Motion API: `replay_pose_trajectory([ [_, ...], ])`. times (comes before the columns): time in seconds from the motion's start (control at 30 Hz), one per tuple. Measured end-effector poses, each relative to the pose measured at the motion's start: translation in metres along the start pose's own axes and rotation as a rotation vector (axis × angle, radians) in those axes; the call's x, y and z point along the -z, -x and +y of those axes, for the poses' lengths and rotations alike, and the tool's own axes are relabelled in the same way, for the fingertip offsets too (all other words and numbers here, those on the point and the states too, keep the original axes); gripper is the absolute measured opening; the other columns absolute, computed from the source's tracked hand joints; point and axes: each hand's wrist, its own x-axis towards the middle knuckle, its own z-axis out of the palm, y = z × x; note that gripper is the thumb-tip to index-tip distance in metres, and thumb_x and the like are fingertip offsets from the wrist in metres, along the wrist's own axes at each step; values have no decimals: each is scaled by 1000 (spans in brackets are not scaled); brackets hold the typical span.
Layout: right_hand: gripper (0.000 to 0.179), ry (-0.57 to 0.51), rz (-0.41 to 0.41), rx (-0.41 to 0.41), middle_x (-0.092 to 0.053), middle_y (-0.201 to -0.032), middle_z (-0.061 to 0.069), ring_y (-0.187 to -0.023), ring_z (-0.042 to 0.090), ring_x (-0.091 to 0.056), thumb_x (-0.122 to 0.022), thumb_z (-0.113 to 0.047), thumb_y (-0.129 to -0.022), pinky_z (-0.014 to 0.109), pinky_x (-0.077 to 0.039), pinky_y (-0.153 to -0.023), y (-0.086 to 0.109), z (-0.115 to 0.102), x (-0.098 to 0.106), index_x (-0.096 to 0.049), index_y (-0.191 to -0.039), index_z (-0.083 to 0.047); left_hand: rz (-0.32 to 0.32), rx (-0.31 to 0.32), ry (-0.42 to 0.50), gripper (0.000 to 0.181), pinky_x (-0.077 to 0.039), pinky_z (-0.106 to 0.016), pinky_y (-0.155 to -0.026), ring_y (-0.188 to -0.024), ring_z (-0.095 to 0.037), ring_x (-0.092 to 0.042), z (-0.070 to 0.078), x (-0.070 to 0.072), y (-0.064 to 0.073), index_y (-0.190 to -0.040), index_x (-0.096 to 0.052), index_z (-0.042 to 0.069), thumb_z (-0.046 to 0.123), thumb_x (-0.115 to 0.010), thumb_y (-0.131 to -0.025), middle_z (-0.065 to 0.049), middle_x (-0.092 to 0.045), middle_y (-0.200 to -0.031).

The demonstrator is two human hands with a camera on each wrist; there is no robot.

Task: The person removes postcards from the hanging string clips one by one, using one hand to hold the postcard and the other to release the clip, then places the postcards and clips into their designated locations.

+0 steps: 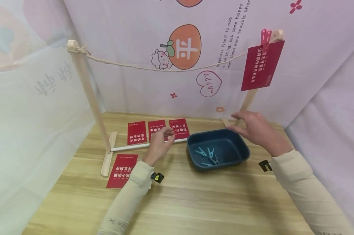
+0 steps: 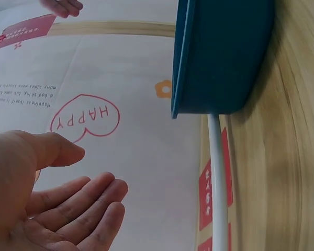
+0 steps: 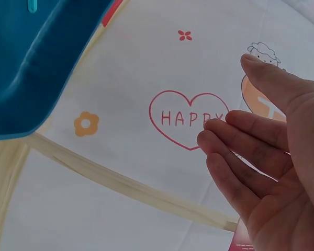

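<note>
My left hand (image 1: 160, 145) hovers over the table with relaxed fingers and nothing in it, left of a dark blue basin (image 1: 239, 156). Beyond it lie three red cards, one at the left (image 1: 136, 132), one in the middle (image 1: 156, 125) and one at the right (image 1: 179, 129). At the basin's right rear corner my right hand (image 1: 254, 130) is raised, empty, thumb apart from the loosely bent fingers. Several teal clothespins (image 1: 211, 152) lie in the basin. Above, a pink clothespin (image 1: 265, 37) holds a red card (image 1: 262, 67) on a rope (image 1: 144, 68).
Wooden posts stand at the left (image 1: 88, 88) and right (image 1: 248, 99), carrying the rope between them. A white rod (image 1: 130, 147) runs low from the left post's foot toward the basin. Another red card (image 1: 122, 169) lies front left. Printed white cloth (image 1: 130, 32) hangs behind.
</note>
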Motion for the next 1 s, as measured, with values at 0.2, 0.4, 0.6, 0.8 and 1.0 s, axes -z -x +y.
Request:
replay_pose_trajectory([
  [0.2,55,15,22,4,-72,-127,29,-119,47,-69,-84,-26,-92,62,-59,-99,-4,0,8,-67,-135,4,-2,-31,15,37,-59,-47,-107,-122,-31,-72,10,-11,-9,-136,-65,3,14,-71,-101,-14,-75,-128],
  [0.4,56,37,61,43,-73,-125,29,-116,47,-70,-86,-24,-90,61,-59,-97,-8,-1,19,-68,-134,4,-6,-72,30,35,-58,-46,-109,-122,-32,-72,17,-21,-20,-133,-65,1,13,-70,-101,-16,-75,-128],
  [0.6,57,64,68,38,-72,-126,29,-117,48,-69,-87,-23,-89,62,-59,-98,-10,-2,30,-67,-135,4,-44,-75,62,38,-57,-47,-110,-125,-33,-70,27,-28,-29,-137,-63,1,15,-69,-102,-20,-72,-132],
  [0.8,56,92,93,39,-72,-124,30,-115,49,-70,-87,-20,-89,62,-59,-97,-12,-4,41,-67,-135,5,-55,-88,51,40,-56,-42,-111,-128,-30,-69,38,-34,-37,-140,-62,3,19,-69,-103,-17,-71,-136],
  [1.0,56,131,125,41,-71,-125,31,-114,49,-70,-87,-17,-88,64,-58,-98,-13,-4,50,-65,-135,5,-40,-142,18,40,-56,-41,-111,-127,-29,-69,49,-42,-47,-139,-62,3,20,-68,-103,-15,-72,-135],
])
